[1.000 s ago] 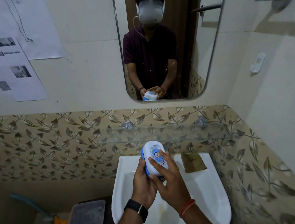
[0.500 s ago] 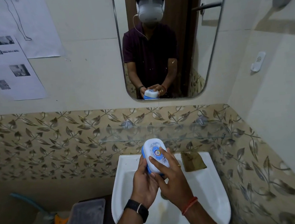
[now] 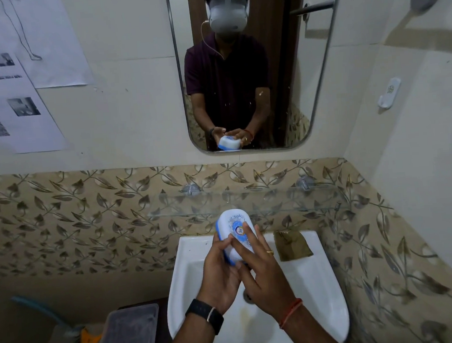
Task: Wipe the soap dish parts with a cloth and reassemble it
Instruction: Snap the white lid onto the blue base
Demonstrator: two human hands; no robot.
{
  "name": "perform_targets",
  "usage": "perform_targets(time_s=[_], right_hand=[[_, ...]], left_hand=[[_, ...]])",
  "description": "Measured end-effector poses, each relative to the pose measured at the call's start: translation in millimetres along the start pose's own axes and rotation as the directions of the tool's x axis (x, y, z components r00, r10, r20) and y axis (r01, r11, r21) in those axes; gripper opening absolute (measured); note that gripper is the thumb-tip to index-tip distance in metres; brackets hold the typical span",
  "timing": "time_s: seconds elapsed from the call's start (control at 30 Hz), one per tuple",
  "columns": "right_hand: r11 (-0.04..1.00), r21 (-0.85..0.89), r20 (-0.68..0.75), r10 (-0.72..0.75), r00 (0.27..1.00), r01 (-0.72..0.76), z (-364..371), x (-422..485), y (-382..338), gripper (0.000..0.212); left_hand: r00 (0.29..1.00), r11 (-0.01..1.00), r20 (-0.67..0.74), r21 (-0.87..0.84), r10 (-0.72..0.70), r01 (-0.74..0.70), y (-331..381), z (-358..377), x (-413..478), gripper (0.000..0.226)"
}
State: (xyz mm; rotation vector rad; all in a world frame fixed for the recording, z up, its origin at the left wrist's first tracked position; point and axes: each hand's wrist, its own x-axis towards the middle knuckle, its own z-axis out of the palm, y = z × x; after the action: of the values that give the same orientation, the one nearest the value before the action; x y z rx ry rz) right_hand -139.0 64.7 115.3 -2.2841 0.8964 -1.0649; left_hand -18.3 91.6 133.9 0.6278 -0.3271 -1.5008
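Leaf-patterned tiles back a glossy white basin [image 3: 309, 286], with a clear glass shelf [image 3: 275, 200] above it. Folded brown cloth [image 3: 291, 244] lies on the basin's rear rim, just right of the hands and nearer the right hand [image 3: 263, 282]. Soap dish [image 3: 236, 235], smooth oval plastic, white lid over blue base, is held closed above the basin, long axis pointing away from the person. Left hand [image 3: 222, 274] cradles its underside; right-hand fingers [image 3: 248, 240] lie flat across the lid.
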Motion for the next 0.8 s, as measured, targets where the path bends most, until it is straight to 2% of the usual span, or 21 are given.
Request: perform_targets(time_s=[0.1, 0.2, 0.33, 0.4, 0.47, 0.57, 0.7, 0.8], right_hand=[[0.991, 0.112, -0.004, 0.07, 0.998, -0.069, -1, -4, -7, 0.064], [0.942, 0.317, -0.137, 0.156, 0.978, -0.106, -7, -5, -10, 0.054], [0.865, 0.469, -0.293, 0.346, 0.892, -0.181, -26, 13, -8, 0.031], [0.795, 0.538, -0.238, 0.464, 0.853, -0.282, -35, 27, -3, 0.028], [0.664, 0.64, -0.072, 0.552, 0.831, -0.386, -44, 38, 3, 0.027], [0.495, 0.743, 0.088, 0.595, 0.799, -0.451, -52, 39, 12, 0.019], [0.345, 0.844, 0.069, 0.688, 0.722, -0.41, -53, 31, 21, 0.019], [0.29, 0.89, 0.011, 0.758, 0.652, -0.352, -50, 29, 25, 0.024]], left_hand=[[0.998, 0.99, 0.069, 0.137, 0.008, -0.017, 2, 1, 1, 0.059], [0.995, 0.965, 0.095, 0.26, 0.004, -0.029, 3, -1, 3, 0.065], [0.997, 0.941, 0.076, 0.337, -0.021, -0.005, 6, -4, 0, 0.061], [0.995, 0.918, 0.08, 0.395, -0.065, 0.028, 6, -3, -1, 0.06], [0.99, 0.895, 0.079, 0.441, -0.113, 0.067, 7, -2, -3, 0.062], [0.991, 0.88, 0.039, 0.465, -0.124, 0.092, 12, 1, -3, 0.06], [0.989, 0.895, -0.145, 0.443, 0.012, 0.054, 17, -5, 3, 0.057], [0.981, 0.872, -0.128, 0.485, 0.148, -0.068, 11, -8, 6, 0.06]])
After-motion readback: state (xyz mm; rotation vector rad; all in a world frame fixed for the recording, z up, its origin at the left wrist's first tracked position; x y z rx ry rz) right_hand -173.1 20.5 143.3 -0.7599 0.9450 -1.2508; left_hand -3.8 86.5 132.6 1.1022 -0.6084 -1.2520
